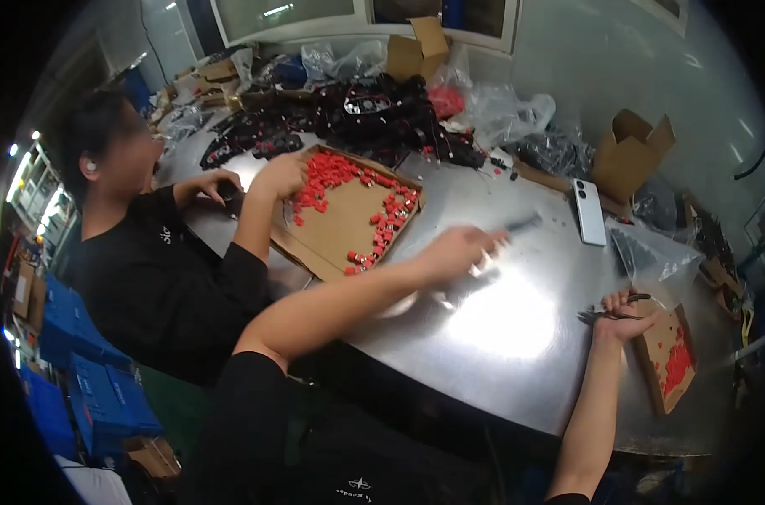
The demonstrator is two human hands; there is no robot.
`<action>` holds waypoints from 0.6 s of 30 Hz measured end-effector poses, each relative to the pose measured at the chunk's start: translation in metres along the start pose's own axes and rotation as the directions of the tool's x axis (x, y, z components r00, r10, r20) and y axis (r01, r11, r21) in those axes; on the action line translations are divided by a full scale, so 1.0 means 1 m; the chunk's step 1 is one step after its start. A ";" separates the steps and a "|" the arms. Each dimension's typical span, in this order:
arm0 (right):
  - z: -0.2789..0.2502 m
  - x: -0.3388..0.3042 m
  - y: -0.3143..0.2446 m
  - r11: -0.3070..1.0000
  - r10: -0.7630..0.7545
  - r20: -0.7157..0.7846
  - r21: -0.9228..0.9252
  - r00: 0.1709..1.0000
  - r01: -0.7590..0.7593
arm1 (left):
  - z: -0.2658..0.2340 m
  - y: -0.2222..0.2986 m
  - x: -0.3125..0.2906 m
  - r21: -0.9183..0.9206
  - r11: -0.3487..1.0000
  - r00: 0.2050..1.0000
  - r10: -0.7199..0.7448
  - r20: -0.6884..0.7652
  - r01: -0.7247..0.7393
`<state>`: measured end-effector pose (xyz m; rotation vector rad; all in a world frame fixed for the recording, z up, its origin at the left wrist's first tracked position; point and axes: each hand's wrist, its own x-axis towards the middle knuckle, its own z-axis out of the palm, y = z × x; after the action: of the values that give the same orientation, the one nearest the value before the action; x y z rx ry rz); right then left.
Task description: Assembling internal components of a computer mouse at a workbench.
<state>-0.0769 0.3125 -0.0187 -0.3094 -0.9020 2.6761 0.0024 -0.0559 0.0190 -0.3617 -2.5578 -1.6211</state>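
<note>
Head view: hands well apart. Right hand (626, 325) wrapped round black pliers (598, 314), long axis crosswise; shallow box (653, 375) of red parts (677, 366) lies just right, nearer that hand. Left hand (460, 252) motion-blurred above surface (450, 370); grip can't be told.

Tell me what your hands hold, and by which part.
Right hand: black pliers, apparently by the handles. Left hand: too blurred to tell whether it grips the dark thing beside it.

- Your head camera looks down, near the table (517, 286).
- It faces the window (361, 25) at 12 o'clock.
- Your left arm (349, 307) reaches in from 7, right arm (593, 408) from 5.
</note>
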 end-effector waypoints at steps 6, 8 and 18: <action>0.018 -0.011 0.012 0.980 0.048 0.182 -0.201 0.982 -0.011 | -0.204 -0.081 0.067 -0.643 0.710 0.632 -0.645 -0.431 0.287; 0.025 -0.004 0.024 0.979 0.124 0.266 -0.191 0.956 -0.073 | -0.287 -0.117 0.062 -0.690 0.718 0.552 -0.614 -0.564 0.094; 0.010 0.004 0.036 0.978 0.140 0.309 -0.193 0.941 -0.082 | -0.257 -0.154 0.103 0.415 0.827 0.640 0.090 -0.763 0.379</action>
<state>-0.0909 0.2812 -0.0332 0.0448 -1.2580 2.8045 -0.1483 -0.3349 0.0156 0.5169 -2.2025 -0.7013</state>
